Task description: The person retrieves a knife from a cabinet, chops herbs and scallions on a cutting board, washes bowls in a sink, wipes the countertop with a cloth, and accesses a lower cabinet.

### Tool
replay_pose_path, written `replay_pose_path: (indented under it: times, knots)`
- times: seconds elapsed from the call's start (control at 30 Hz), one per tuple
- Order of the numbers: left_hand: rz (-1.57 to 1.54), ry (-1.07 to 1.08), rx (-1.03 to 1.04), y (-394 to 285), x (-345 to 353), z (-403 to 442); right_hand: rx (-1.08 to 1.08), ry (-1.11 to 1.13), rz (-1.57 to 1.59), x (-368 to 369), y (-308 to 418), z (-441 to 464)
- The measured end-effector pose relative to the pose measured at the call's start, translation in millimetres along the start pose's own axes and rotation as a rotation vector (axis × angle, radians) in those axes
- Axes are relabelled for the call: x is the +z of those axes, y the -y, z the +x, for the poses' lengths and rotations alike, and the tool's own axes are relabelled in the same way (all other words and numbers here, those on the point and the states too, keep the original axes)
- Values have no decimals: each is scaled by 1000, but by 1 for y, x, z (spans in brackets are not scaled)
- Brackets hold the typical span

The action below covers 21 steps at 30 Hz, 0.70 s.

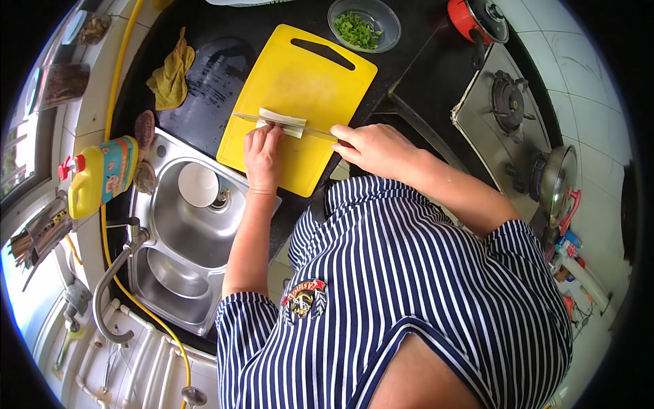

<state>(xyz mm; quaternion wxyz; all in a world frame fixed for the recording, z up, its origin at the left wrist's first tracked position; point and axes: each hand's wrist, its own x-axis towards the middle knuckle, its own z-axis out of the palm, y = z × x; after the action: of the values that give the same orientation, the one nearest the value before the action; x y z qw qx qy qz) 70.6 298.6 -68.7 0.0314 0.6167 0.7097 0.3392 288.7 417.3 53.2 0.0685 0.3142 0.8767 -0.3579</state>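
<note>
On the yellow cutting board (pixel 310 78) lie pale white strips of food (pixel 283 117), whose exact kind I cannot make out. My left hand (pixel 263 155) presses down on them with its fingers curled and close together. My right hand (pixel 380 148) is closed round the handle of a kitchen knife (pixel 316 131). The thin blade runs across the board among the strips, just ahead of my left fingertips. Part of the blade and of the strips is hidden by the left fingers.
Beyond the board stands a clear bowl (pixel 388 41) of chopped greens (pixel 357 31). A yellow cloth (pixel 173 73) lies at the left, above the steel sink (pixel 163 225) with a white bowl (pixel 198 185). A red pot (pixel 470 24) and gas stove (pixel 501 129) are at the right.
</note>
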Motion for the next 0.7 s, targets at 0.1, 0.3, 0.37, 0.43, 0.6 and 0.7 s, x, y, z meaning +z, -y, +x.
replay_pose_path:
  times: [0.1,0.3,0.37,0.43,0.6,0.7]
  knots:
    - [6,5,9,1,0,-1,2,25,-22,1,-4,0]
    - [0,10,3,3,2,-1,44,119,-5,-4,3,3]
    - [-8,3,13,3,0,0,55,106,1,7,3,9]
    - [-20,-3,34,2,0,0,46,72,-13,24,1,13]
    - [31,24,-4,3,0,-4,-15,0,-44,49,-5,16]
    - [47,24,17,0,0,-3,-56,-63,-14,40,-11,11]
